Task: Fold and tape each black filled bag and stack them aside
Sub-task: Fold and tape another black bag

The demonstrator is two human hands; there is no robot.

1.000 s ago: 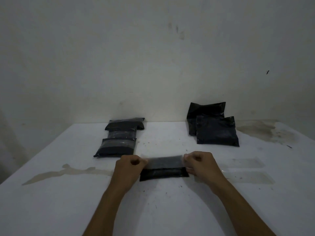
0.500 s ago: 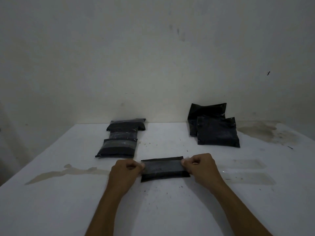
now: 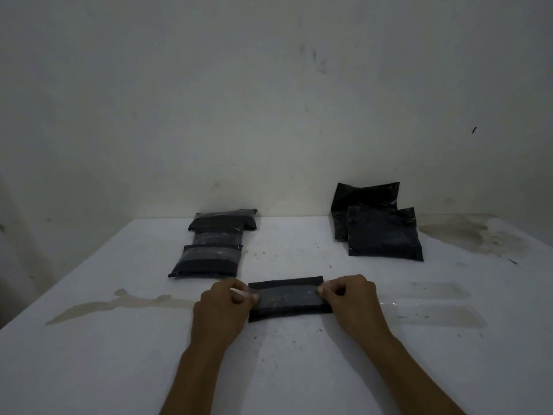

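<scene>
Near the table's (image 3: 89,369) front edge, both hands (image 3: 223,307) (image 3: 351,298) pinch tape (image 3: 287,298) across the folded bag (image 3: 290,313).

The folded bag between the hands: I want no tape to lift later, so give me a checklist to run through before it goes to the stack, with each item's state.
1. Folded bag lies flat on the table: ok.
2. Tape strip spans the bag from end to end: ok.
3. Left hand and right hand each pinch a tape end at the bag's edges: ok.
4. Tape ends wrapped under and stuck down: cannot tell, the fingers cover them.
5. Taped stack at far left has room beside it: ok.
6. Unfolded bags wait at far right, apart from the work: ok.
</scene>
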